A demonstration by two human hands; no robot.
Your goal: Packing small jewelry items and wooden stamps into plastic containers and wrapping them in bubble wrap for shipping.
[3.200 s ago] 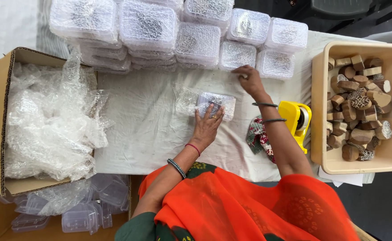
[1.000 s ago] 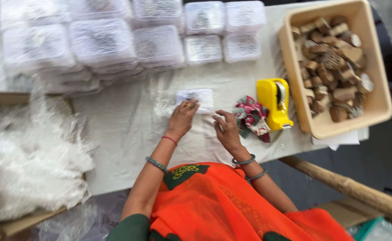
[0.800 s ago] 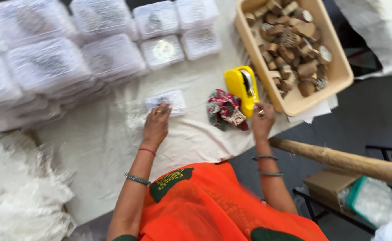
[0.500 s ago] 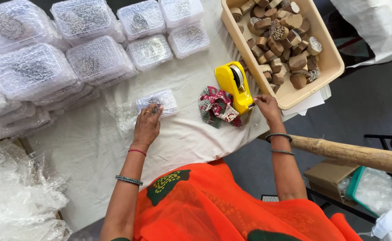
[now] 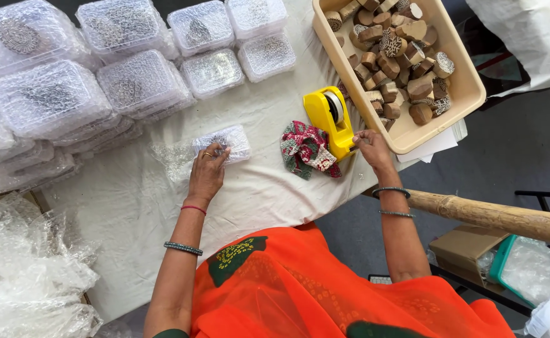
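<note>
Small bubble-wrapped packet [image 5: 225,141] flat on cloth; yellow tape dispenser [image 5: 331,119] upright.

Tape dispenser [image 5: 329,120]: glossy yellow plastic. Blocks [image 5: 395,55]: matt carved wood. Parcel [image 5: 225,141]: clear bubble wrap. Table cover [image 5: 256,188]: matt white cloth.

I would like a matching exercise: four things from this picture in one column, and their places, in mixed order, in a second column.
1 left hand
2 right hand
3 tray
4 cloth

a holds wooden blocks
b on a bubble-wrapped packet
c at the tape dispenser's end
d between packet and dispenser

Pairs: 1-b, 2-c, 3-a, 4-d
</note>
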